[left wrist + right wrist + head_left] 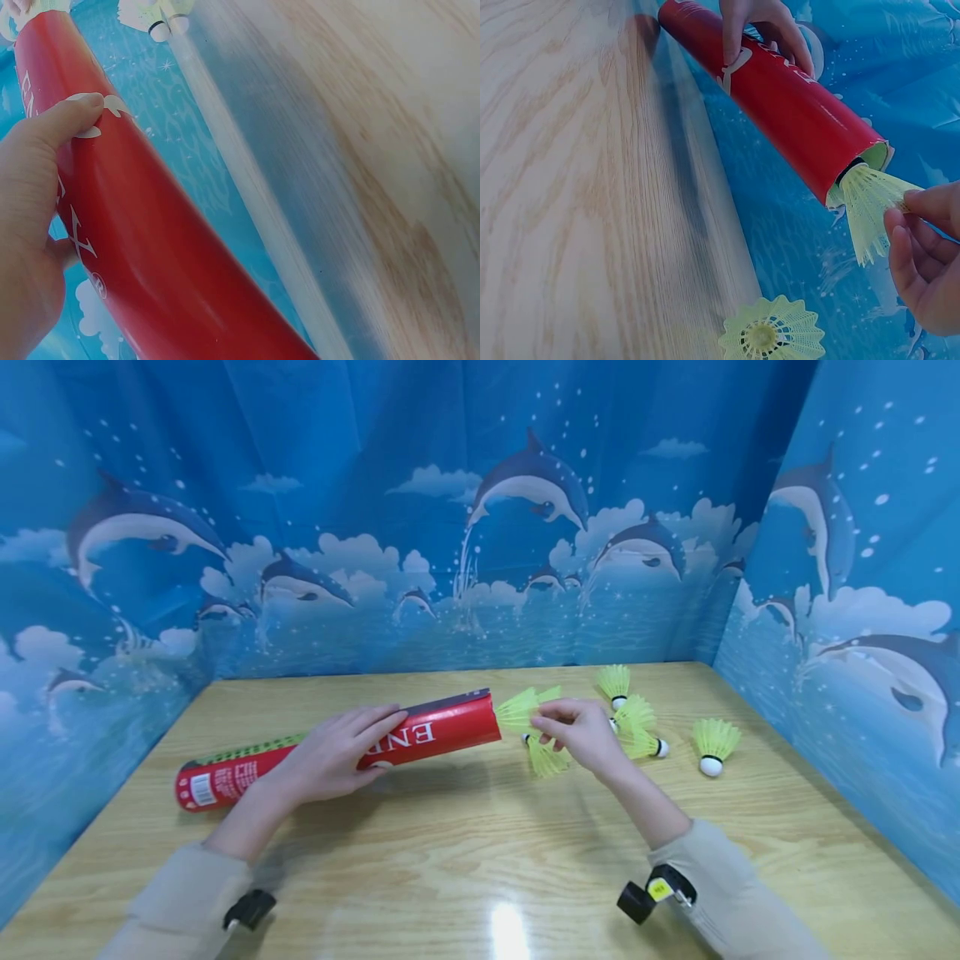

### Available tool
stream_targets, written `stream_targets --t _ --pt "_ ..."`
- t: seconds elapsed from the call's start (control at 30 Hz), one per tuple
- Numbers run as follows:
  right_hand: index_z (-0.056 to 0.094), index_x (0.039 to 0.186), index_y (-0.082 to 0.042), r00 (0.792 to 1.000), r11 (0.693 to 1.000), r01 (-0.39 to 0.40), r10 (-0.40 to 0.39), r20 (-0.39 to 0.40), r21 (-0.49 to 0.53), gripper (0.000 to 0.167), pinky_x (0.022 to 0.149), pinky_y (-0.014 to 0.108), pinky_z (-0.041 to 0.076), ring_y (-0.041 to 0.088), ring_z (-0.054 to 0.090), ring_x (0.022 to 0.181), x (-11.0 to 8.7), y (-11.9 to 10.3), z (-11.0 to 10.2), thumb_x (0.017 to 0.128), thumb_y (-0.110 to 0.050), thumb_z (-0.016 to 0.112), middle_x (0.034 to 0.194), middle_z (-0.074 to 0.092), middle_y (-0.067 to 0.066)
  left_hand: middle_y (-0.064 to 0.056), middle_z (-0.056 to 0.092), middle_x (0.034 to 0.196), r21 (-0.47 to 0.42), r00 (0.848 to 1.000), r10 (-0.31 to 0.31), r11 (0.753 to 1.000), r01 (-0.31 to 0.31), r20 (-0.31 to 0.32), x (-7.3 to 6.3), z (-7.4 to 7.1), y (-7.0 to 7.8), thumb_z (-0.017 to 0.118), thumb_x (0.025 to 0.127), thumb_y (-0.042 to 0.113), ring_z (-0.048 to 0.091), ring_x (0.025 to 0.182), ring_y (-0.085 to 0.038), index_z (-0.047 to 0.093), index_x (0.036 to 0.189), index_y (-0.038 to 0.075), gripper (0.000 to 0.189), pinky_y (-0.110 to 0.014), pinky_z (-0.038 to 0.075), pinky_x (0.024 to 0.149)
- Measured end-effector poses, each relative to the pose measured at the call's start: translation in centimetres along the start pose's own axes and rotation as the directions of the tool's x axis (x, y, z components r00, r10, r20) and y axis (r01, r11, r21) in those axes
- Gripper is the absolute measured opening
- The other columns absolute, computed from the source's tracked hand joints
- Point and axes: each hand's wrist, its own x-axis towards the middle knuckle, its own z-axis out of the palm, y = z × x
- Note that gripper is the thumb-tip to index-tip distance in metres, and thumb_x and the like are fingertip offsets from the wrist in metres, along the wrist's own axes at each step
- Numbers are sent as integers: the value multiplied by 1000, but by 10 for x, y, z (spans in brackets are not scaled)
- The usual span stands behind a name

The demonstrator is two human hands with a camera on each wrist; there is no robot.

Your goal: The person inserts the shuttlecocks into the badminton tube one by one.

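Note:
My left hand (341,752) grips a red cardboard shuttlecock tube (450,727) around its middle. The tube tilts, its printed right end raised and its left end low by the table. Thumb and fingers wrap it in the left wrist view. At the raised open mouth, my right hand (588,735) pinches the skirt edge of a yellow shuttlecock (870,206). Its base end sits inside the mouth while most of the skirt sticks out, as the right wrist view shows. Another yellow shuttlecock (549,758) lies on the table below the right hand.
Several more yellow shuttlecocks lie to the right on the wooden table (450,860): one at the back (615,683), an overlapping cluster (636,727), and a separate one (715,745). A blue dolphin-print curtain (420,527) stands behind and at the sides.

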Motion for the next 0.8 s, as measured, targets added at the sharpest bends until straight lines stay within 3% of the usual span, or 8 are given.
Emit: stream_targets --t 0.3,0.43,0.67,0.8 --pt "65 107 6 995 998 65 -65 75 -4 22 64 38 55 32 64 80 3 1 9 87 -3 63 92 68 17 -11 49 133 -6 1000 -2 1000 2 8 1 0 1 87 61 21 48 117 -27 43 138 11 89 -48 48 85" --pt "65 105 6 995 998 59 -60 79 12 20 67 40 55 37 63 84 5 2 11 87 -2 62 92 67 19 -11 49 133 -5 1000 1 1000 0 11 2 1 1 87 62 21 48 117 -27 42 138 11 89 -48 48 86" --pt "65 100 7 996 997 66 -68 61 36 15 71 48 53 38 62 81 10 6 16 86 1 62 89 65 22 -10 48 134 -4 1000 -9 1000 9 20 2 1 3 87 62 22 47 118 -27 42 138 11 90 -49 47 87" --pt "66 97 8 997 996 65 -67 26 63 14 71 48 53 30 64 73 12 10 21 84 2 64 86 66 19 -10 48 134 -2 999 -20 1000 20 25 3 1 4 87 62 22 47 118 -26 42 138 12 89 -49 46 88"
